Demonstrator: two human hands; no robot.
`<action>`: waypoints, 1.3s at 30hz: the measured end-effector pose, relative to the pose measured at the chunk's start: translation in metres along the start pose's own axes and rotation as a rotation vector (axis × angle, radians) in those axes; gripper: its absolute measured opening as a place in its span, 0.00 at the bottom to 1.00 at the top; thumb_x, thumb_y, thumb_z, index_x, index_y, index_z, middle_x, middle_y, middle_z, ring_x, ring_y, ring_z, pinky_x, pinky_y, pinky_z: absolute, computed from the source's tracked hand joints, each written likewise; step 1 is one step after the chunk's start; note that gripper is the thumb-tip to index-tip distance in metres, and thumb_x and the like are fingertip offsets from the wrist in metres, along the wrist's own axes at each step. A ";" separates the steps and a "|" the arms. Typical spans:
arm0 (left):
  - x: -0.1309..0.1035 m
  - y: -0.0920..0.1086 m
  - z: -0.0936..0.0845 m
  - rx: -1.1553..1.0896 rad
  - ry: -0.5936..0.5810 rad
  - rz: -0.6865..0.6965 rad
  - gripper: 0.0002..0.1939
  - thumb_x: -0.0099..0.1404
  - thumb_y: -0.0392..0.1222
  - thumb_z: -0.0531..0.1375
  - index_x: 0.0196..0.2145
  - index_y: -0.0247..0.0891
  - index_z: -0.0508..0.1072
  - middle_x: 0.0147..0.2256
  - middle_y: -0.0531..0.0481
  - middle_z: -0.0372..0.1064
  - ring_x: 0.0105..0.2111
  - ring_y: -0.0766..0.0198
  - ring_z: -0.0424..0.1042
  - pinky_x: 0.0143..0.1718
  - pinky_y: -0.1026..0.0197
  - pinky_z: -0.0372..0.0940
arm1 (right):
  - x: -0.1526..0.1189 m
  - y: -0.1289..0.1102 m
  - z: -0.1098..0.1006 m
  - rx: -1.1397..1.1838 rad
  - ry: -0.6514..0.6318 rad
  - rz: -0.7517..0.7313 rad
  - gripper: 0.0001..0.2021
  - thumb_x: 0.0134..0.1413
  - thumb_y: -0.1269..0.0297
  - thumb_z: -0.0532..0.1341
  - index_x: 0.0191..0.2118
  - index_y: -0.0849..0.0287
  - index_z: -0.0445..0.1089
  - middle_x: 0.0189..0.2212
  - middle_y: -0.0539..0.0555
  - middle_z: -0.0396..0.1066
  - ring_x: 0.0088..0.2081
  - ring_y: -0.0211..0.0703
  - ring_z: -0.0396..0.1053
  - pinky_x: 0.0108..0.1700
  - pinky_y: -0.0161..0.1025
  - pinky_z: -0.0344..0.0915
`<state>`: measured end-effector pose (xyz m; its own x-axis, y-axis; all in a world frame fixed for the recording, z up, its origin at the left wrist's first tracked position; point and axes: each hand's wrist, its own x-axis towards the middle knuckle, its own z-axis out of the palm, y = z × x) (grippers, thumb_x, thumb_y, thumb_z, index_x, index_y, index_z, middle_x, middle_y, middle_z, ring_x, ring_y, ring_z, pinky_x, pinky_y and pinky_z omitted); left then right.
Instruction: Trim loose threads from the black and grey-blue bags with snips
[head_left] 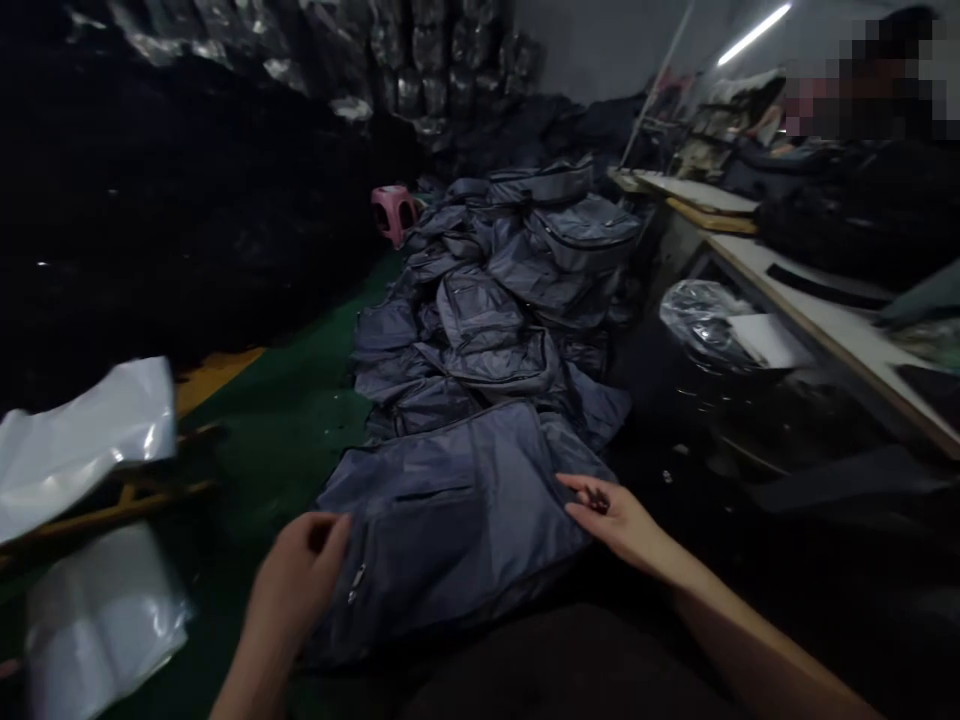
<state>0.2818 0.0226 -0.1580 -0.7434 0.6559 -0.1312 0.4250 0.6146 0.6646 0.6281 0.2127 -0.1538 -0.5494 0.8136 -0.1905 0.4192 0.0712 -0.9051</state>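
Dark bag (431, 540) before you
Your left hand (296, 565) half-curled, hold unclear; right hand (616, 515) loosely curled around small dark pieces (597, 499).

No readable text, label, brand, number or sign anywhere in view; light dim, details blurred.

Floor (289, 410): green, with an orange band (217, 377) at left; bearing a long pile of grey-blue bags (487, 320), a pink stool (395, 218) beside the pile's far left, and a plastic sheet (105, 620) at near left. Table (847, 325) at right: pale top, brown edge; bearing a narrow black strip (825, 287) and a dark heap (847, 215), its material too dim to tell.
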 end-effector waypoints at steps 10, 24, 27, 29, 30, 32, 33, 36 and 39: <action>0.006 0.165 0.183 -0.391 -0.667 0.301 0.14 0.52 0.52 0.62 0.26 0.39 0.70 0.23 0.51 0.68 0.24 0.62 0.66 0.27 0.63 0.58 | -0.022 0.014 -0.008 -0.341 -0.244 -0.208 0.26 0.52 0.66 0.56 0.58 0.63 0.61 0.22 0.47 0.63 0.23 0.34 0.58 0.26 0.31 0.53; 0.030 0.165 0.254 -0.793 -0.852 -0.177 0.18 0.50 0.52 0.64 0.31 0.36 0.68 0.29 0.49 0.71 0.27 0.65 0.72 0.33 0.61 0.67 | -0.022 0.027 -0.040 0.067 0.015 -0.063 0.16 0.59 0.58 0.54 0.47 0.58 0.71 0.34 0.53 0.74 0.33 0.38 0.69 0.36 0.33 0.64; 0.030 0.164 0.256 -0.820 -0.861 -0.201 0.19 0.50 0.53 0.64 0.32 0.36 0.68 0.29 0.49 0.71 0.27 0.66 0.72 0.32 0.62 0.67 | -0.016 0.029 -0.041 0.041 0.094 -0.031 0.16 0.58 0.56 0.55 0.47 0.58 0.71 0.33 0.53 0.73 0.30 0.37 0.68 0.33 0.33 0.63; 0.030 0.165 0.258 -0.813 -0.845 -0.202 0.19 0.51 0.55 0.63 0.32 0.36 0.68 0.28 0.49 0.71 0.27 0.66 0.72 0.31 0.63 0.66 | -0.015 0.030 -0.035 -0.065 0.004 -0.104 0.19 0.55 0.55 0.57 0.50 0.57 0.70 0.33 0.53 0.73 0.30 0.38 0.68 0.32 0.33 0.63; 0.030 0.165 0.259 -0.801 -0.836 -0.198 0.19 0.52 0.55 0.62 0.32 0.37 0.68 0.27 0.50 0.71 0.27 0.66 0.72 0.31 0.63 0.66 | -0.016 0.030 -0.031 -0.129 -0.049 -0.143 0.21 0.54 0.56 0.58 0.52 0.58 0.68 0.33 0.53 0.73 0.30 0.39 0.68 0.33 0.34 0.62; 0.030 0.166 0.259 -0.757 -0.821 -0.183 0.18 0.53 0.56 0.60 0.30 0.37 0.67 0.25 0.50 0.70 0.25 0.65 0.71 0.29 0.63 0.66 | -0.019 0.030 -0.023 -0.255 -0.136 -0.198 0.27 0.51 0.60 0.59 0.57 0.60 0.63 0.34 0.55 0.74 0.32 0.41 0.70 0.35 0.34 0.62; 0.031 0.166 0.259 -0.725 -0.815 -0.172 0.18 0.53 0.56 0.59 0.30 0.37 0.67 0.24 0.51 0.69 0.24 0.65 0.70 0.28 0.62 0.65 | -0.020 0.030 -0.020 -0.312 -0.170 -0.214 0.29 0.49 0.63 0.59 0.59 0.62 0.60 0.34 0.56 0.75 0.33 0.43 0.71 0.36 0.35 0.62; 0.036 0.174 0.258 -0.582 -0.782 -0.122 0.17 0.53 0.54 0.60 0.25 0.37 0.66 0.20 0.52 0.67 0.19 0.65 0.67 0.23 0.62 0.62 | -0.022 0.029 -0.018 -0.425 -0.283 -0.239 0.30 0.46 0.68 0.58 0.59 0.62 0.60 0.37 0.58 0.75 0.35 0.45 0.72 0.36 0.34 0.62; 0.050 0.189 0.260 -0.433 -0.695 -0.044 0.15 0.49 0.50 0.64 0.21 0.38 0.65 0.14 0.56 0.60 0.15 0.67 0.62 0.20 0.64 0.56 | -0.023 0.029 -0.018 -0.390 -0.396 -0.292 0.23 0.46 0.68 0.58 0.51 0.57 0.68 0.38 0.55 0.75 0.37 0.45 0.72 0.38 0.34 0.62</action>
<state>0.4590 0.2855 -0.2302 -0.2046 0.8446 -0.4949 0.0599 0.5154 0.8549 0.6662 0.2063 -0.1689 -0.8758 0.4587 -0.1504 0.4033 0.5239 -0.7502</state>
